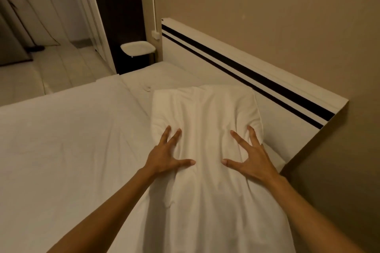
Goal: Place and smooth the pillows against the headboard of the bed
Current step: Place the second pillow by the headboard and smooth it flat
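A white pillow (205, 113) lies lengthwise on the bed (61, 139), its far end close to the white headboard (226, 61) with two black stripes. My left hand (166, 156) presses flat on the pillow's left side, fingers spread. My right hand (248, 156) presses on its right side, fingers spread too, the outer fingers sunk into the fabric. Neither hand closes around the pillow. The pillow's near end runs down between my forearms and out of the frame.
A beige wall (287, 16) stands behind the headboard and along the right of the bed. A small white side table (137, 48) sits by the bed's far corner, next to a dark doorway (115, 16). Tiled floor (61, 68) lies to the left.
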Tool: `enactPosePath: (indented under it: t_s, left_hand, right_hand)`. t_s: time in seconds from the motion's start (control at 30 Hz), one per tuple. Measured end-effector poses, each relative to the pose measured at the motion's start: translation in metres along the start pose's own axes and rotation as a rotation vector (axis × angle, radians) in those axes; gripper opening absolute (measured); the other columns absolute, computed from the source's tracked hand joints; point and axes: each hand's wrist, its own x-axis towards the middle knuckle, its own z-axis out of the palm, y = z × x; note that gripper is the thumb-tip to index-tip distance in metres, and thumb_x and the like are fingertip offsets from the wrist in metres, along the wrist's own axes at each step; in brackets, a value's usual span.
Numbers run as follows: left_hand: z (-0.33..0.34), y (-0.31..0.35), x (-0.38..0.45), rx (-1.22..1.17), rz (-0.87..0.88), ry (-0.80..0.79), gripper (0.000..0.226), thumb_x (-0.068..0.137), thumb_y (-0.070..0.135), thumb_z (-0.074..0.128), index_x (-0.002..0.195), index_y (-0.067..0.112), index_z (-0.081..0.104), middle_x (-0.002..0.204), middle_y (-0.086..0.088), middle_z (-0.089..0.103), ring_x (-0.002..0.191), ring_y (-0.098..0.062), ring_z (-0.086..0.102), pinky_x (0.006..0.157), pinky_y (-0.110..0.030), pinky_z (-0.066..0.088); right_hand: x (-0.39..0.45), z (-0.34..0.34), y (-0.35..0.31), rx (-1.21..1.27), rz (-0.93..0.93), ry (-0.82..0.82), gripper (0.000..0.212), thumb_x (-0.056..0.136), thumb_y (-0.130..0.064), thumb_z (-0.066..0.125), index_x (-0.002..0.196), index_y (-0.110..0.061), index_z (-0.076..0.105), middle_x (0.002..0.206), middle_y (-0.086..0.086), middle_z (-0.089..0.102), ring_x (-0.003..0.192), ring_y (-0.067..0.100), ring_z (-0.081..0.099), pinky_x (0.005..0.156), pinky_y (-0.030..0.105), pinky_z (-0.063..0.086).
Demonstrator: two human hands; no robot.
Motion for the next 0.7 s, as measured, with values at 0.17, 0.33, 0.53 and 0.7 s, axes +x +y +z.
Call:
enactPosePath:
  t_s: [0.17, 0.33, 0.53, 0.7]
  left_hand:
    - [0.034, 0.049, 0.043, 0.009, -0.036, 0.005, 0.117, 0.061, 0.074, 0.069, 0.153, 0.041, 0.006, 0.162, 0.012, -0.012, 0.145, -0.018, 0.028, 0.109, -0.041, 0.036]
    - [0.062, 0.071, 0.081, -0.015, -0.081, 0.005, 0.117, 0.061, 0.074, 0.069, 0.154, 0.039, 0.007, 0.162, 0.011, -0.011, 0.147, -0.018, 0.024, 0.11, -0.043, 0.034]
    - [0.091, 0.067, 0.14, -0.037, -0.129, 0.003, 0.118, 0.058, 0.079, 0.065, 0.153, 0.041, 0.006, 0.162, 0.013, -0.011, 0.146, -0.019, 0.026, 0.11, -0.045, 0.034]
    - [0.117, 0.05, 0.204, -0.051, -0.174, -0.028, 0.119, 0.058, 0.08, 0.064, 0.153, 0.041, 0.004, 0.162, 0.013, -0.012, 0.147, -0.019, 0.025, 0.112, -0.045, 0.033]
  right_hand:
    - [0.031, -0.036, 0.059, 0.004, -0.027, -0.035, 0.103, 0.053, -0.087, 0.06, 0.142, -0.064, 0.014, 0.16, -0.017, -0.016, 0.149, 0.033, 0.008, 0.116, 0.051, 0.027]
    - [0.069, -0.057, 0.095, -0.015, -0.042, -0.083, 0.103, 0.055, -0.082, 0.063, 0.144, -0.06, 0.017, 0.161, -0.012, -0.013, 0.148, 0.032, 0.01, 0.116, 0.048, 0.027]
    - [0.13, -0.05, 0.136, -0.018, -0.037, -0.129, 0.102, 0.053, -0.084, 0.062, 0.143, -0.061, 0.018, 0.162, -0.011, -0.01, 0.149, 0.031, 0.009, 0.117, 0.049, 0.025]
    - [0.196, -0.026, 0.171, -0.011, -0.046, -0.157, 0.1, 0.055, -0.082, 0.063, 0.143, -0.059, 0.021, 0.162, -0.011, -0.009, 0.149, 0.026, 0.011, 0.117, 0.045, 0.025]
